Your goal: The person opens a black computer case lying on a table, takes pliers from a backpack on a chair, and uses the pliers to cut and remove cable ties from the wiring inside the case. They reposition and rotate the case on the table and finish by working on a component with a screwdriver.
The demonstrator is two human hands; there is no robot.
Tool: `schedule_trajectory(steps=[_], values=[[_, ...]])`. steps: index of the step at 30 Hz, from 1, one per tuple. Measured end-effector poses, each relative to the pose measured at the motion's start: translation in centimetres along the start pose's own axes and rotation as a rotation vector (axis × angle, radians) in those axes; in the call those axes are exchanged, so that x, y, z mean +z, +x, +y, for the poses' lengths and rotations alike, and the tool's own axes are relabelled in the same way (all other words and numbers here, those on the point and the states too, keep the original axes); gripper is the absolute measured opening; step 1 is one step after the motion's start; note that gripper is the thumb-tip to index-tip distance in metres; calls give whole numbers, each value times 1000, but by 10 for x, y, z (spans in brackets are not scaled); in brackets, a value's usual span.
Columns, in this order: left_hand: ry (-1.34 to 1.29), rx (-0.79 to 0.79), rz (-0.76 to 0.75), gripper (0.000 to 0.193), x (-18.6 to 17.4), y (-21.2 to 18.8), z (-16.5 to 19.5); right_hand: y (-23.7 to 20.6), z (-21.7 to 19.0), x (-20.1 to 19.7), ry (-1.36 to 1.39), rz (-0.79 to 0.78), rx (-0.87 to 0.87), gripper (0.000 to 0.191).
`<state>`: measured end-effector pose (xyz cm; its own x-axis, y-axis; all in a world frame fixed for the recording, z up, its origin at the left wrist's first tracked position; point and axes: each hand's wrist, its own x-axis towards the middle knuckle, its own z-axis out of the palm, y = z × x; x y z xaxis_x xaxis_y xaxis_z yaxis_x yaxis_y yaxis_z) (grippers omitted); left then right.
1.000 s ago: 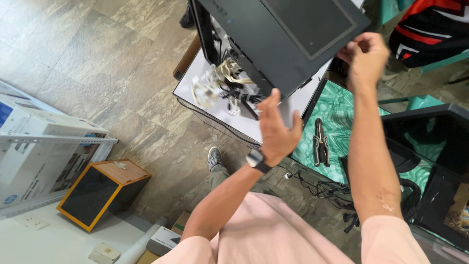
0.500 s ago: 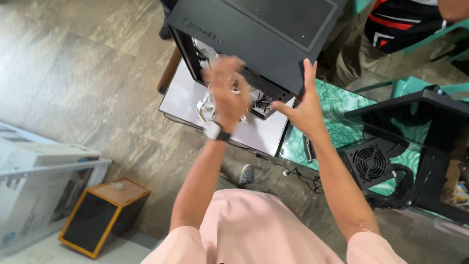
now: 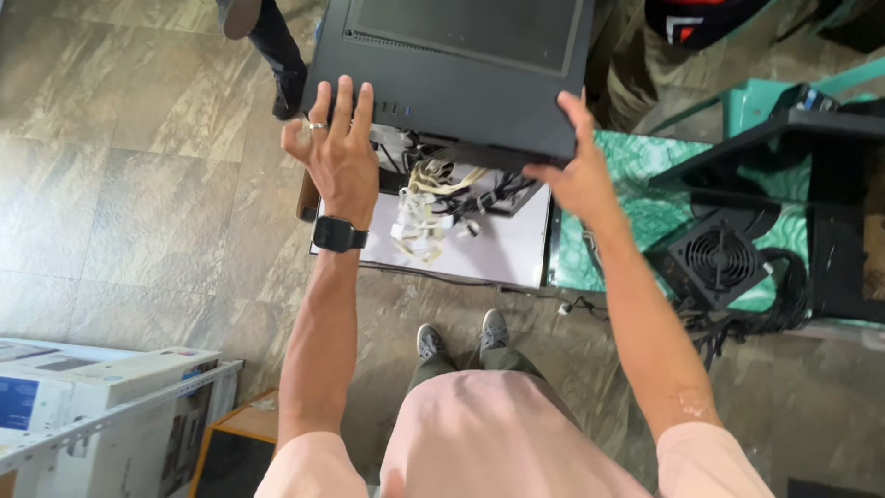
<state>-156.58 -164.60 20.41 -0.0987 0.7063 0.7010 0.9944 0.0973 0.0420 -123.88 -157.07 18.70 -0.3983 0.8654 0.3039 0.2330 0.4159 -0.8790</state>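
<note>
Two hands on black computer case (image 3: 461,74): left hand (image 3: 339,157) flat, fingers spread; right hand (image 3: 576,175) clasping corner. Bulky, rigid, likely heavy; grip bottom edges.

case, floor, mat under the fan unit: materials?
Case: likely painted sheet metal, matte black, thin flat panels with a vent strip. Floor: stone-look tile, grout lines, slight sheen. Mat: probably woven or plastic sheet, green patterned; hard to tell.

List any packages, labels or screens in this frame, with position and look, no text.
White cardboard box: bottom left on the floor, long, rectangular, blue label patch on its end.
Smartwatch: on the left wrist, black, its dark screen facing away.
No other screens or signs show.
</note>
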Motion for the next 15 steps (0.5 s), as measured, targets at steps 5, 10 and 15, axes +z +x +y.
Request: schedule_trajectory(steps=[5,10,15], values=[[-66,-32,17,37,-20,-18,9,11,8,-13,-62,35,-59,111],[-182,-48,9,37,-32,-21,21,-21,20,34,-345,561,262,44],[-122,-26,76,30,-33,-24,27,-46,27,101,686,398,539,13]])
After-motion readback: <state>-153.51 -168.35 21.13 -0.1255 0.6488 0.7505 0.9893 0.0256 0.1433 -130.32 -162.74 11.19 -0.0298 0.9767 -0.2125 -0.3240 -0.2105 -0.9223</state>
